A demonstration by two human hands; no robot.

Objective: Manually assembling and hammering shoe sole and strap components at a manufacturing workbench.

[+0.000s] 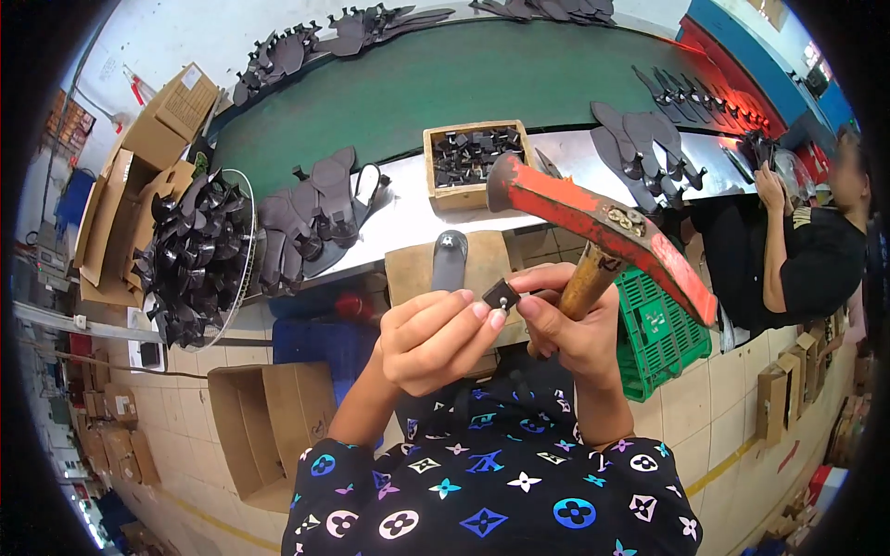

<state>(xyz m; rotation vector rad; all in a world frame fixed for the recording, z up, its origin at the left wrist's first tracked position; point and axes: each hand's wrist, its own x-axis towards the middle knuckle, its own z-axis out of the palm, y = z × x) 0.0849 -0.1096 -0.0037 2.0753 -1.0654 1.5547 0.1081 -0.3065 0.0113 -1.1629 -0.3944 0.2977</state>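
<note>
Far to the left hand's left, a round wire basket (251, 246) is heaped with glossy black heels (190, 259). Nearer, below and left of that hand, stands an open cardboard box (301, 398); above and left of it, dark soles (324, 208) with heels lie on the bench. The left hand (426, 343) is closed, its fingertips and thumb pinching a small black piece (502, 293) with a round metal end. Just above the left hand, a single dark sole (450, 267) points away; beyond it, a wooden box (462, 198) holds more black pieces. The black piece sits between the two hands, at the right hand's left side, where that hand's forefinger and thumb meet it. The right hand (582, 334) also grips the wooden handle of a red hammer (603, 218), whose head rises above it. Right of that hand stands a green crate (660, 324); farther right, a co-worker (811, 255) in black.
</note>
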